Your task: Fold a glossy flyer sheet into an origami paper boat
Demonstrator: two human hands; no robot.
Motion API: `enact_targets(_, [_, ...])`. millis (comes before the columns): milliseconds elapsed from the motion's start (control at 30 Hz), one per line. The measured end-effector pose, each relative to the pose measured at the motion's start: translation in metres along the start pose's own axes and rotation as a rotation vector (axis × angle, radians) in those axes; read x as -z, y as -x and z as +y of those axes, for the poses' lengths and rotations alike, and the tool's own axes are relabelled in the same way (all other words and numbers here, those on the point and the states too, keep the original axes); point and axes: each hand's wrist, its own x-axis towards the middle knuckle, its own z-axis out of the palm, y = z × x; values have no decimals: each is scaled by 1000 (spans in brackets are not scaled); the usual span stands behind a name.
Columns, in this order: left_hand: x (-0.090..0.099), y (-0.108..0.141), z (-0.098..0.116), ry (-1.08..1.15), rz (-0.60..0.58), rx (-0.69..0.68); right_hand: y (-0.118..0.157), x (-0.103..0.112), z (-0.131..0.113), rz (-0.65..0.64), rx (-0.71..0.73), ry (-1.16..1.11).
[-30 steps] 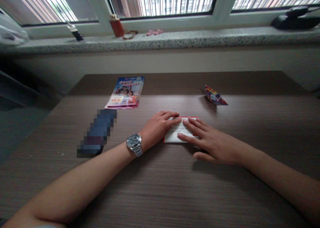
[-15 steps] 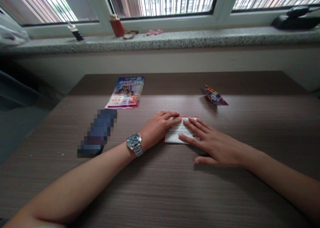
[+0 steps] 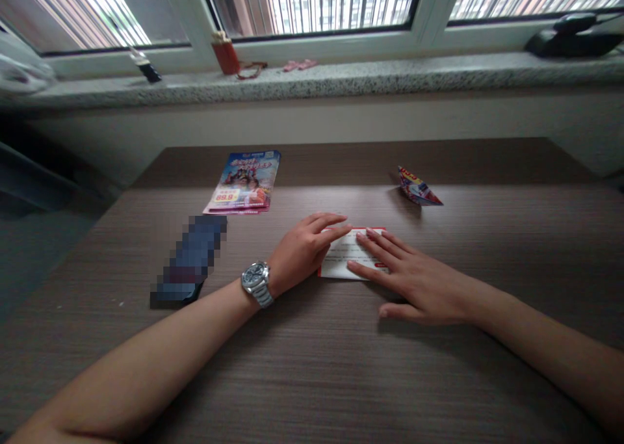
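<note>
A white sheet of paper point(image 3: 344, 268) with printed lines and a red edge lies flat on the brown table in front of me. It looks folded, though I cannot make out its layers. My right hand point(image 3: 409, 275) rests on its right part, fingers spread and thumb on the table. At the paper's left side is my left hand point(image 3: 307, 246), wearing a metal watch on the wrist. Its fingers are stretched out over the upper left corner, apart from each other; whether they touch the sheet I cannot tell.
A stack of colourful flyers point(image 3: 246, 181) lies at the back left, with a pixelated dark phone-like object point(image 3: 190, 259) nearer me. A folded colourful paper piece point(image 3: 416, 187) stands at the back right. Small items, including a red case point(image 3: 225, 55), sit on the stone windowsill point(image 3: 341, 83).
My left hand has lifted slightly and shifted a little left, showing more of the paper's left part. My right hand stays in place on the paper.
</note>
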Motion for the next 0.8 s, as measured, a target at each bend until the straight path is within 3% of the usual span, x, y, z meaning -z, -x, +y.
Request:
enact_targets(233, [6, 4, 25, -150, -109, -154, 3, -1, 17, 22, -73, 31])
enact_targets(633, [14, 8, 36, -262, -307, -140, 4, -2, 18, 39, -58, 33])
enact_targets(800, [15, 6, 36, -273, -333, -136, 4, -1, 20, 54, -57, 24])
